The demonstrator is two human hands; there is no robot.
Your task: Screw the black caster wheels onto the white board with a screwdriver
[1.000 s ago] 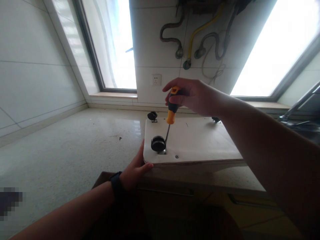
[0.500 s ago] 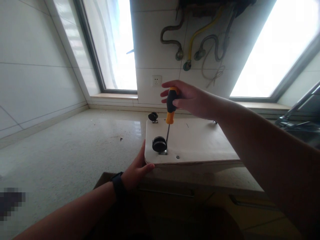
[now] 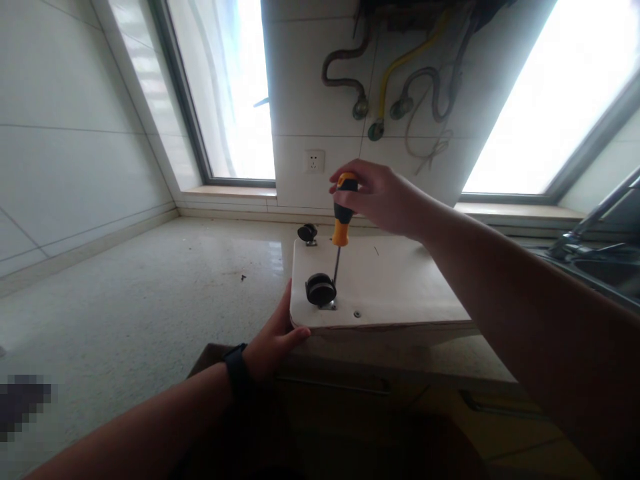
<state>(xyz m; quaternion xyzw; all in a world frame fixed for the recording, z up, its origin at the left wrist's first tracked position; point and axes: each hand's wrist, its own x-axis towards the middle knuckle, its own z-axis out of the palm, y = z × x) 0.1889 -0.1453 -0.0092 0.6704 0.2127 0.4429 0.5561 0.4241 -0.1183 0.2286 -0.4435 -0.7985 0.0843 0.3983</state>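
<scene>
My right hand (image 3: 367,190) is closed around the yellow and black handle of a screwdriver (image 3: 341,223). The shaft points down beside a black caster wheel (image 3: 321,289), toward its metal mounting plate (image 3: 327,305); the wheel partly hides the tip. The caster stands on the near left corner of a white board (image 3: 390,283). With its thumb on the front edge, my left hand (image 3: 277,333) grips the board's left corner, its other fingers mostly hidden along the side. A second caster (image 3: 307,233) sits at the far left corner. A small round metal fitting (image 3: 357,314) lies right of the near caster.
Small dark bits, perhaps screws (image 3: 243,277), lie on the speckled countertop (image 3: 200,287). Behind are a wall socket (image 3: 313,161) and hoses (image 3: 385,87). A sink (image 3: 607,273) with a faucet (image 3: 575,240) is at the right. Drawer handles (image 3: 335,384) run below the counter edge.
My right hand has shifted its fingers and thumb around the screwdriver handle, the thumb now higher. The screwdriver stays by the caster, and my left hand keeps its hold.
</scene>
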